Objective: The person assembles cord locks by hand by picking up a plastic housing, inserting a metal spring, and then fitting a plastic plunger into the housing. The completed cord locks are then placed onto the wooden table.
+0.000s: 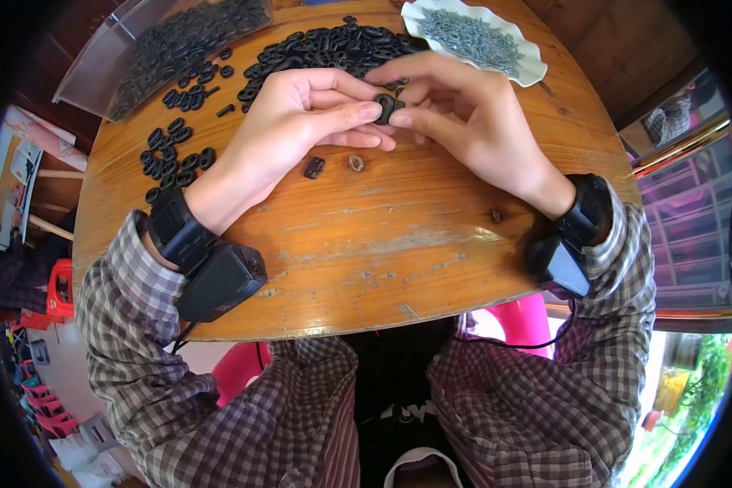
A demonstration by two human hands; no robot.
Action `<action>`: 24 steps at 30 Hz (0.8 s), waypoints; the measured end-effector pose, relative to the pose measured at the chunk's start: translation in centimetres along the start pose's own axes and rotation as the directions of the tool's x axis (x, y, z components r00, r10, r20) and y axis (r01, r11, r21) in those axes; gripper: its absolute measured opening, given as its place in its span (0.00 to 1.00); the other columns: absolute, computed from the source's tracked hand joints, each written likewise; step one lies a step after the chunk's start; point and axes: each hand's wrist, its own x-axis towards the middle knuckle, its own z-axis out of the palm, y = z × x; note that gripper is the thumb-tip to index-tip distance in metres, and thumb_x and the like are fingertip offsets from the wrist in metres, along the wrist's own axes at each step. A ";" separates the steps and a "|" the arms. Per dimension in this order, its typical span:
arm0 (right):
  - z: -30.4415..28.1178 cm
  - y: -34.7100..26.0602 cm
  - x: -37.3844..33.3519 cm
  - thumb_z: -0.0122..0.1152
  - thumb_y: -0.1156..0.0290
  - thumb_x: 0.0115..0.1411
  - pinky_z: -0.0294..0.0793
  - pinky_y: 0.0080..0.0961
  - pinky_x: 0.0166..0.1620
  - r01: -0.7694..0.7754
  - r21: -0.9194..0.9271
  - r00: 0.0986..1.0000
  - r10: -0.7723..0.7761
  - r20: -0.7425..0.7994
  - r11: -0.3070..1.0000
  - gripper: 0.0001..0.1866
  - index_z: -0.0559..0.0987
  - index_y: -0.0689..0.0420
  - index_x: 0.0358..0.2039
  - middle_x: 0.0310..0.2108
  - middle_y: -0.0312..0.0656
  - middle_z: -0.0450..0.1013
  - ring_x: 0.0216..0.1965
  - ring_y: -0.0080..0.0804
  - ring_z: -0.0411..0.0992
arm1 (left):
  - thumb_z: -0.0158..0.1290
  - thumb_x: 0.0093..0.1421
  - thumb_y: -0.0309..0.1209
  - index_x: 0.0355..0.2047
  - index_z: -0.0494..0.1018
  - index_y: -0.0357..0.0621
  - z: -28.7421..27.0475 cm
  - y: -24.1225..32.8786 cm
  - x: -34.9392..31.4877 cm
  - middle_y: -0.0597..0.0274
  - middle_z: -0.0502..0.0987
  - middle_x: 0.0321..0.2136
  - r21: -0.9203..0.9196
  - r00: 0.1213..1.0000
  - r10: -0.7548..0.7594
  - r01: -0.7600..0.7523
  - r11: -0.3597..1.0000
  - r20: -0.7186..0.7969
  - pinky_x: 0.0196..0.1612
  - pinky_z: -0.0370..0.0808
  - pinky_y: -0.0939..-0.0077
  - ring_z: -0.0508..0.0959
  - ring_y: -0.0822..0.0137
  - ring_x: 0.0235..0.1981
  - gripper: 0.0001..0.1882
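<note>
Over the far middle of the wooden table, my two hands meet at a small rounded black part (385, 109). My left hand (307, 111) pinches it between thumb and fingers. From the other side, my right hand (469, 104) closes thumb and fingertips on its edge, and a small dark piece shows there. My fingers partly hide the part, so its full shape is unclear. On the wood below my left hand lies a small black piece with holes (315, 167). Just beyond my fingers spreads a heap of loose black parts (327, 49).
A clear plastic bin (98, 61) of black parts stands at the far left. A white scalloped dish (532, 71) holding many small silvery screws sits at the far right. Several oval black pieces (168, 160) lie left of my left forearm. The wooden tabletop (366, 252) curves toward me.
</note>
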 end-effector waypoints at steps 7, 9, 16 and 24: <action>-0.6 0.1 0.5 0.67 0.75 0.42 0.67 0.21 0.27 0.416 -0.442 0.909 -0.369 0.193 0.794 0.14 0.75 0.61 0.32 0.25 0.38 0.70 0.26 0.28 0.69 | 0.52 0.55 0.23 0.48 0.56 0.41 0.9 0.2 -0.4 0.62 0.74 0.22 0.144 0.996 0.089 -0.090 0.986 0.015 0.24 0.65 0.88 0.70 0.77 0.21 0.23; -0.9 -0.1 0.4 0.68 0.73 0.40 0.67 0.22 0.26 0.497 -0.455 0.868 -0.412 0.278 0.739 0.15 0.74 0.61 0.28 0.26 0.39 0.70 0.26 0.30 0.69 | 0.52 0.54 0.22 0.48 0.56 0.40 1.1 0.1 -0.5 0.62 0.74 0.22 0.165 0.993 0.113 -0.117 0.979 0.036 0.24 0.65 0.88 0.70 0.77 0.21 0.23; -1.1 0.1 0.3 0.68 0.72 0.40 0.67 0.23 0.27 0.557 -0.424 0.829 -0.445 0.338 0.715 0.15 0.73 0.60 0.29 0.30 0.40 0.70 0.29 0.31 0.69 | 0.52 0.54 0.20 0.45 0.58 0.40 1.0 0.6 -0.6 0.57 0.76 0.25 0.218 0.984 0.135 -0.157 0.963 0.115 0.27 0.68 0.86 0.72 0.77 0.23 0.20; -10.0 2.1 1.8 0.61 0.67 0.50 0.71 0.28 0.33 0.060 -0.885 0.951 -0.297 -0.091 0.462 0.15 0.75 0.59 0.38 0.30 0.43 0.74 0.31 0.36 0.72 | 0.50 0.51 0.17 0.25 0.67 0.32 -4.9 10.2 3.1 0.57 0.76 0.22 0.950 0.651 0.724 -0.017 0.313 -0.227 0.27 0.71 0.80 0.77 0.72 0.26 0.02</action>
